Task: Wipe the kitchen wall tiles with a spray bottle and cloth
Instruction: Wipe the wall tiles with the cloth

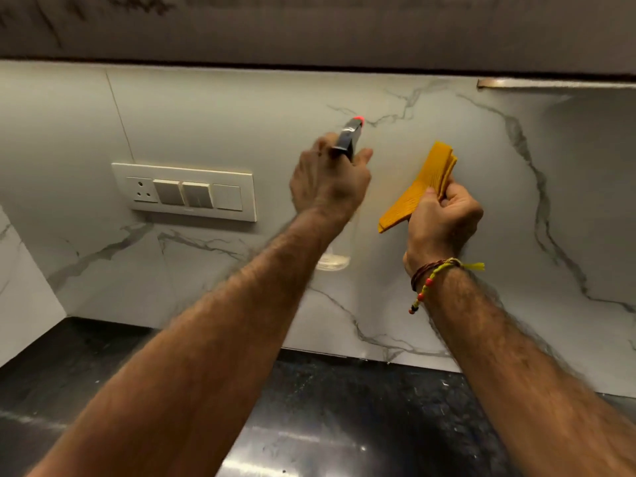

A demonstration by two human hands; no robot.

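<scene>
Item 1, your left hand: raised in front of the wall tiles, its fingers wrapped around the neck of the spray bottle. The thumb lies along the right side of the sprayer head.

Item 2, spray bottle: held upright in your left hand, in the air and clear of the desk. Dark sprayer head with an orange-red nozzle tip aimed at the tiles. The clear body hangs below the hand, mostly hidden behind your wrist; only its base shows. Whether the trigger is pressed cannot be told.

Item 3, your right hand: raised to the right of the left hand and apart from it, fingers pinched shut on the cloth, thumb pressing on its face.

Item 4, cloth: yellow-orange, folded in several layers, one end fanning upward above the hand and another corner pointing down to the left. It is close to the tiles; whether it touches them cannot be told.

Item 5, wall tiles: pale marble pattern with grey veins, running from the desk up to the dark cabinet underside.

Item 6, switch plate: cream, set in the tiles left of your left hand, with one socket and rocker switches.

Item 7, wrist threads: brown and yellow cords with red beads on your right wrist.

Item 8, desk: dark, glossy stone below both forearms.
</scene>
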